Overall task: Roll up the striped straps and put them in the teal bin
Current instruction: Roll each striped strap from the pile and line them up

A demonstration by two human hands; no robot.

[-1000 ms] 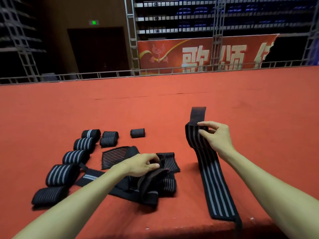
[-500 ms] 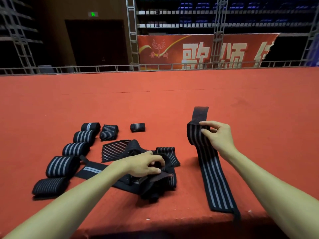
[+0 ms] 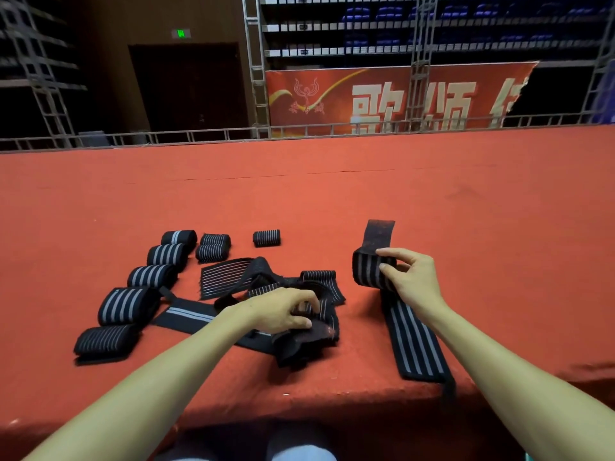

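Observation:
A long black strap with grey stripes (image 3: 412, 344) lies on the red surface at the right, its far end folded over. My right hand (image 3: 411, 276) pinches that folded part. My left hand (image 3: 283, 311) grips a tangled heap of loose black straps (image 3: 309, 341) in the middle. Several rolled striped straps lie in a curved row at the left, the largest roll (image 3: 128, 304) near the front. A small roll (image 3: 267, 237) sits apart, farther back. No teal bin is in view.
The red carpeted platform (image 3: 299, 194) stretches far back to a metal railing (image 3: 199, 136). Its front edge drops off just below my forearms. A red banner (image 3: 382, 98) and metal trusses stand beyond it.
My left hand has pulled the heap of loose straps slightly toward me and pressed it lower. My right hand keeps its hold on the folded strap end, nearly still.

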